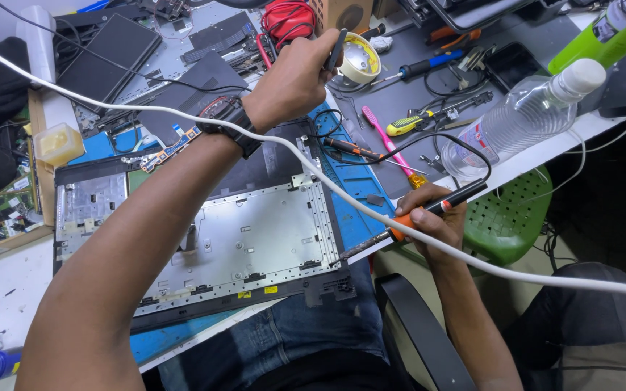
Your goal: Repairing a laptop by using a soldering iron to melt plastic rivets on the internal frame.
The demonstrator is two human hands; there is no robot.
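Left forearm nearest the lens, running up from the lower left to the left hand (295, 76), wristwatch (230, 123) on the wrist. That hand is closed in a fist around a dark slim tool (337, 49), held above the roll of tape (360, 59); its tip is hidden.

Right hand (432, 221) at the table edge, fingers wrapped tight around the orange-collared soldering iron (418, 216). Long axis slants: black handle up-right, metal tip down-left, tip at the lower right corner of the opened laptop base (248, 239).

White cable (146, 108) crosses the view diagonally. Clear plastic bottle (523, 116) lies on its side, right.
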